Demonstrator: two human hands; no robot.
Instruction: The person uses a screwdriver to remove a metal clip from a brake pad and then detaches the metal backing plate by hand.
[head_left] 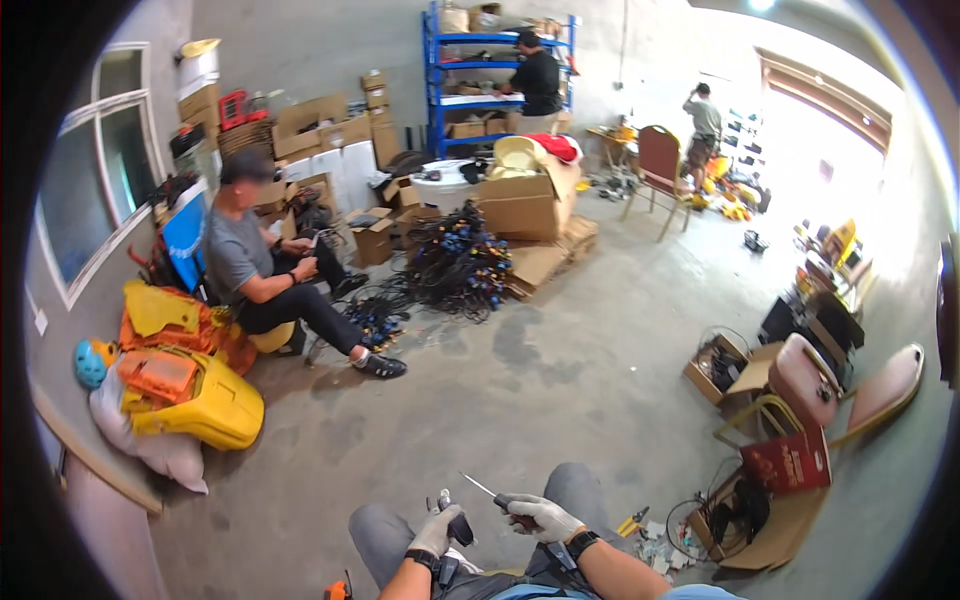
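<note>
One screwdriver (497,497): its long axis runs slantwise, and the thin shaft points forward and to the person's left.
Right hand (542,518): gloved, with the fingers wrapped around the screwdriver's handle; the shaft comes out from the far left side of this hand.
Left hand (433,534): gloved, closed on a small dark part (460,527); which kind of part it is, I cannot tell.
Between the hands: they are apart from each other; the screwdriver's tip lies just beyond the left hand, apart from the part.
Floor (450,400): yellow-handled pliers (632,522) lie near the right knee (572,488), beside pale scraps (665,545); toward the floor's right edge is an open carton (790,535).
Floor's left edge: a yellow casing (228,405) rests there, and a seated co-worker (235,240) is farther along, near heaped cables (455,260).
</note>
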